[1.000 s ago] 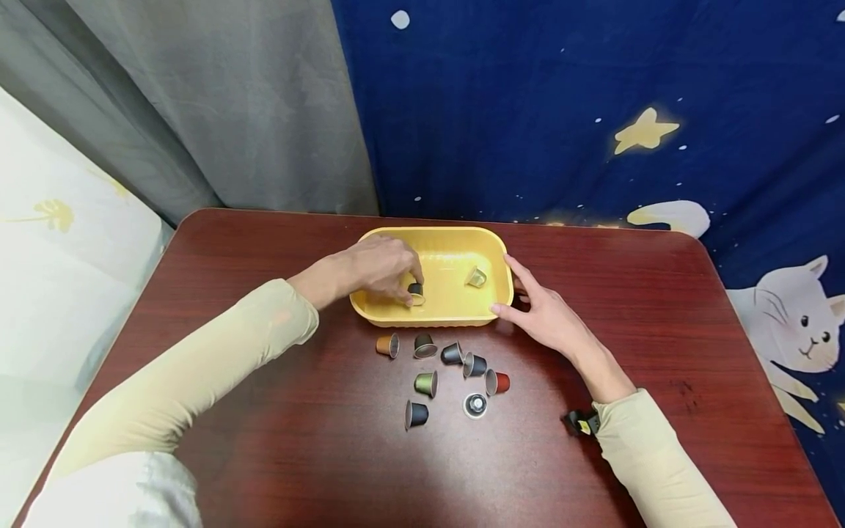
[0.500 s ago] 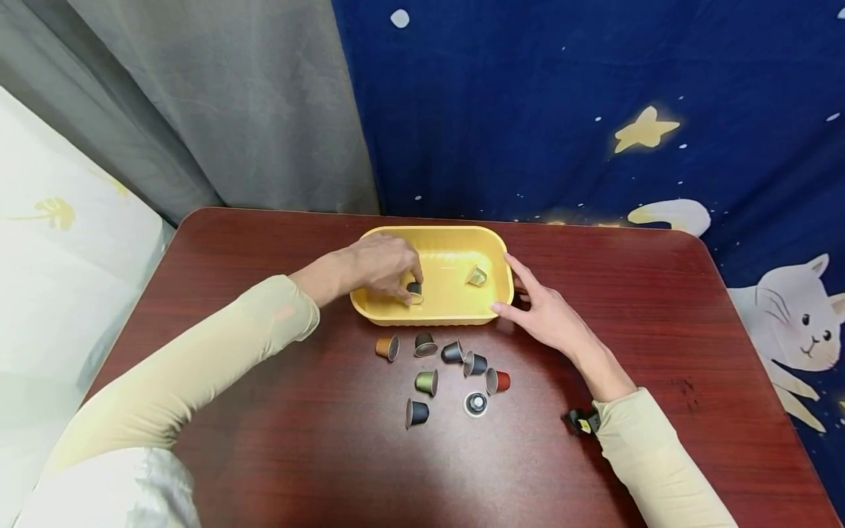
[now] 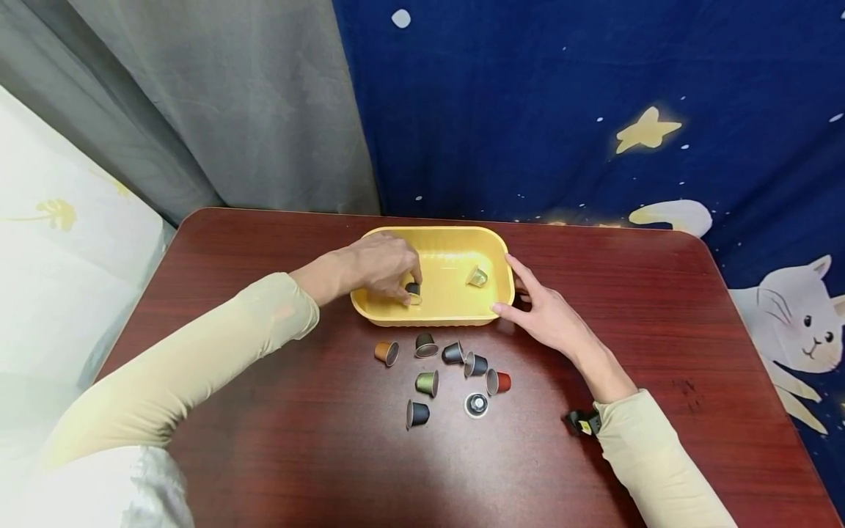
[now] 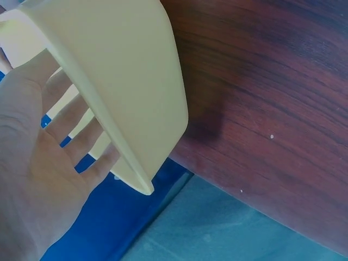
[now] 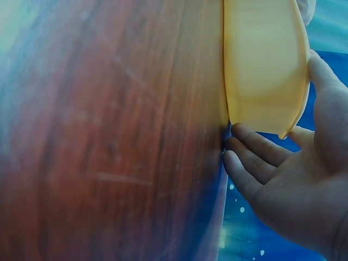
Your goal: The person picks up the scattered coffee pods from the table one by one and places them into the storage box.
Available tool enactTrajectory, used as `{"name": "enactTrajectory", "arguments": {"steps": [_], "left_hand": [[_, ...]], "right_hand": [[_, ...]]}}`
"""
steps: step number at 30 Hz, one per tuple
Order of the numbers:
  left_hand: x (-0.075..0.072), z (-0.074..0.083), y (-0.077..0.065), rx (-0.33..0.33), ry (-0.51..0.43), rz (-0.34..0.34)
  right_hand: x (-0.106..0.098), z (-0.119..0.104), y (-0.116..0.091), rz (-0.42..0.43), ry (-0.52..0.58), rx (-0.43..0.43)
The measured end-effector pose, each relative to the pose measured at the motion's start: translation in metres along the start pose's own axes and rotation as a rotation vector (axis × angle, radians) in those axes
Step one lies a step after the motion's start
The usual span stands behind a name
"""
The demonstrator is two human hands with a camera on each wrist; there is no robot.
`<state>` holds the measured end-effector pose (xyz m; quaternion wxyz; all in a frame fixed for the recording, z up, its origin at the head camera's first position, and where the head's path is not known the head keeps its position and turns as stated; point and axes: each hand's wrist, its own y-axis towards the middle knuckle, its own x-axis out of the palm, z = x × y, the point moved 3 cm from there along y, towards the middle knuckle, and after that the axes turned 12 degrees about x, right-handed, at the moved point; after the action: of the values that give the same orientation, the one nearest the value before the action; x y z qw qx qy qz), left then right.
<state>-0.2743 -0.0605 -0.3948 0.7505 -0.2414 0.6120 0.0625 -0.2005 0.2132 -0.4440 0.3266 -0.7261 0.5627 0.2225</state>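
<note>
A yellow plastic tub (image 3: 449, 312) stands near the far side of the table. My left hand (image 3: 379, 265) reaches over its left rim and pinches a dark coffee capsule (image 3: 412, 288) low inside it. In the left wrist view the tub's wall (image 4: 125, 81) hides the fingertips and that capsule. A gold coffee capsule (image 3: 477, 276) lies in the tub's right half. At the right end my right hand (image 3: 548, 312) touches the rim with thumb and index finger spread apart. The right wrist view shows its other fingers (image 5: 253, 163), only slightly bent, beside the tub's outer wall.
Several capsules lie on the table in front of the tub, among them an orange one (image 3: 386, 353), a green one (image 3: 427, 383), a red one (image 3: 498, 381) and a dark one (image 3: 417, 414). A silver-rimmed capsule (image 3: 476, 405) stands upright. Curtains hang behind the table's far edge.
The orange capsule has rolled slightly toward the table's near side. Both hands and the tub stay almost where they were, the left hand still pinching the dark capsule.
</note>
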Motion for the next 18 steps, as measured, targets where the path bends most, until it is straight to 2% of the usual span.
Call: {"name": "enactTrajectory", "arguments": {"steps": [11, 18], "left_hand": [[0.0012, 0.0002, 0.0002, 0.000, 0.015, -0.021], [-0.0002, 0.0003, -0.0015, 0.033, 0.023, -0.003]], "right_hand": [[-0.0001, -0.0006, 0.0005, -0.003, -0.002, 0.003], [-0.0002, -0.0008, 0.0004, -0.002, -0.007, 0.011]]}}
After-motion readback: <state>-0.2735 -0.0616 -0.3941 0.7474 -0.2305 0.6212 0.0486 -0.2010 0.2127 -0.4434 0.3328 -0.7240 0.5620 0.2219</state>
